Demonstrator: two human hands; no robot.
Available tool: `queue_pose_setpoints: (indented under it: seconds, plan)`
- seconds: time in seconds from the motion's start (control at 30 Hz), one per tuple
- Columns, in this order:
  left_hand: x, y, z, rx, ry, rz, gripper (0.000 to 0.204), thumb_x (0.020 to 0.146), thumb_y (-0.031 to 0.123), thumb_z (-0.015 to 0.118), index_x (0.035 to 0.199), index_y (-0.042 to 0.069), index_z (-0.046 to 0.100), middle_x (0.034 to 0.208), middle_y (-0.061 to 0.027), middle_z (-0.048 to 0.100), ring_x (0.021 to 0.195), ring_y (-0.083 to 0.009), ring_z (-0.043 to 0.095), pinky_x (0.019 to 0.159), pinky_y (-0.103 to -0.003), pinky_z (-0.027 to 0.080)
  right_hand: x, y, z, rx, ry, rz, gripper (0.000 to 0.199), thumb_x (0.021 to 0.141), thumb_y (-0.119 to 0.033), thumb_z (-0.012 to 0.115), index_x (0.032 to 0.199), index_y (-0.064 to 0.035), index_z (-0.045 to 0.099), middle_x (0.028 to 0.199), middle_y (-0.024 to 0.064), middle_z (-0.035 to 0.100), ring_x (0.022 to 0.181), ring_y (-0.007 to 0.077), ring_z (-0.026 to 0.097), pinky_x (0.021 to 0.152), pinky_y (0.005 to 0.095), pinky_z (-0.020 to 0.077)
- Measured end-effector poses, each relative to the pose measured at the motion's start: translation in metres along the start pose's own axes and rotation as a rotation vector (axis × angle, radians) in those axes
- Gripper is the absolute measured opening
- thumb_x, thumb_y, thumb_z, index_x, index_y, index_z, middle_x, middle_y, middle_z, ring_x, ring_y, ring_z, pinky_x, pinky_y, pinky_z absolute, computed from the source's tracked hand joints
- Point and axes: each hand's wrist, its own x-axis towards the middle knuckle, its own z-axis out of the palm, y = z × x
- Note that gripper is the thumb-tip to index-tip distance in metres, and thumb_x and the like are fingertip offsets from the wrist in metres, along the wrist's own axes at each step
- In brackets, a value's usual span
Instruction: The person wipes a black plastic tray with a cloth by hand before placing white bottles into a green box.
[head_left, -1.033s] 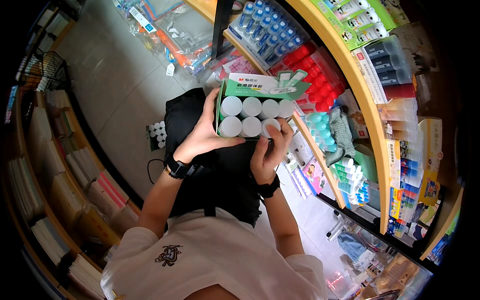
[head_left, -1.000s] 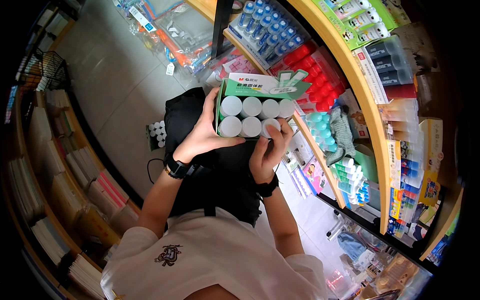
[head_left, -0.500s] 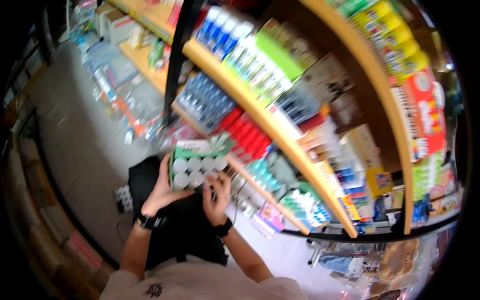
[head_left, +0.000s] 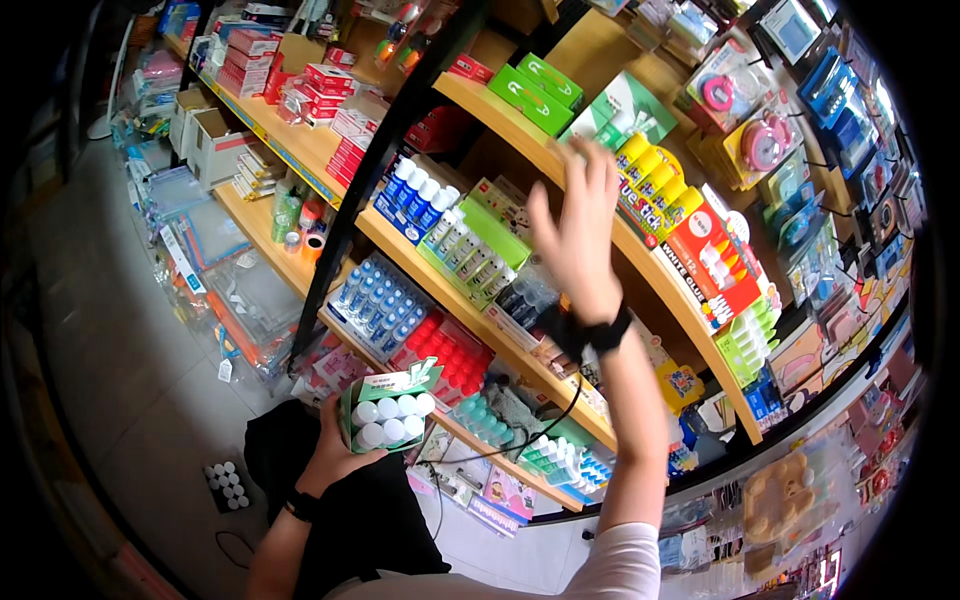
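Observation:
Low in front of me, my left hand (head_left: 340, 452) grips a green display box (head_left: 353, 436) by its left side, with the thumb along the near edge. Several white-capped tubes (head_left: 392, 407) stand in the box, and its printed lid flap (head_left: 398, 381) is folded up at the back. My right hand (head_left: 580, 225) is raised in front of the upper shelf, empty, fingers stretched out and slightly blurred. Its fingertips overlap the edge of another green display box (head_left: 632, 108) on that shelf; whether they touch cannot be told. Beside it stands a display of yellow glue sticks (head_left: 660, 190).
Wooden shelves (head_left: 470, 290) carry blue, red and green tubes in trays. A black upright post (head_left: 345, 235) divides the shelving. On the floor to the left lies a pack of white-capped tubes (head_left: 228, 487). A black cable (head_left: 520, 445) hangs from my right wrist.
My right hand has left the tubes in the box and risen to the upper shelf, opening out. My left hand still holds the box, now a little lower in view. The view has shifted.

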Motion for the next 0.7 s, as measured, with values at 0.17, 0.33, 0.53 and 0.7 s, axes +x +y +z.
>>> queue_pose_setpoints:
  seconds: [0.17, 0.33, 0.53, 0.7]
  plan:
    - [-0.001, -0.008, 0.004, 0.014, 0.011, 0.027, 0.098, 0.06, 0.01, 0.082, 0.133, 0.005, 0.017, 0.131, -0.0144, 0.032, 0.123, -0.0251, 0.034, 0.101, -0.04, 0.03, 0.072, 0.1, 0.029, -0.75, -0.269, 0.185, 0.038, 0.073, -0.019, 0.058, 0.104, 0.003, 0.056, 0.113, 0.0196, 0.055, 0.124, 0.0363, 0.036, 0.102, 0.0542, 0.0227]
    - [-0.005, -0.015, -0.006, 0.141, 0.043, 0.033, 0.101, 0.059, 0.017, 0.085, 0.133, 0.004, 0.018, 0.129, -0.0155, 0.031, 0.122, -0.0276, 0.032, 0.101, -0.042, 0.028, 0.075, 0.127, 0.046, -0.743, -0.38, 0.41, 0.024, 0.076, -0.016, 0.05, 0.093, -0.0027, 0.059, 0.101, 0.018, 0.064, 0.12, 0.0337, 0.041, 0.101, 0.0625, 0.0162]
    - [-0.006, -0.007, 0.001, 0.014, 0.013, -0.05, 0.1, 0.06, 0.017, 0.084, 0.134, 0.003, 0.017, 0.13, -0.0155, 0.028, 0.123, -0.0281, 0.033, 0.101, -0.042, 0.03, 0.074, 0.149, 0.044, -0.645, -0.049, 0.249, 0.011, 0.079, -0.01, 0.05, 0.086, -0.0041, 0.056, 0.077, 0.0145, 0.065, 0.096, 0.0305, 0.058, 0.099, 0.0627, 0.0219]
    - [-0.006, -0.017, 0.003, 0.092, 0.023, -0.01, 0.103, 0.059, 0.018, 0.085, 0.135, 0.003, 0.016, 0.13, -0.0154, 0.029, 0.123, -0.028, 0.034, 0.102, -0.042, 0.03, 0.071, 0.104, 0.02, -0.129, 0.097, 0.093, 0.01, 0.081, -0.008, 0.058, 0.089, -0.0034, 0.055, 0.079, 0.015, 0.062, 0.075, 0.0298, 0.061, 0.081, 0.0417, 0.047]
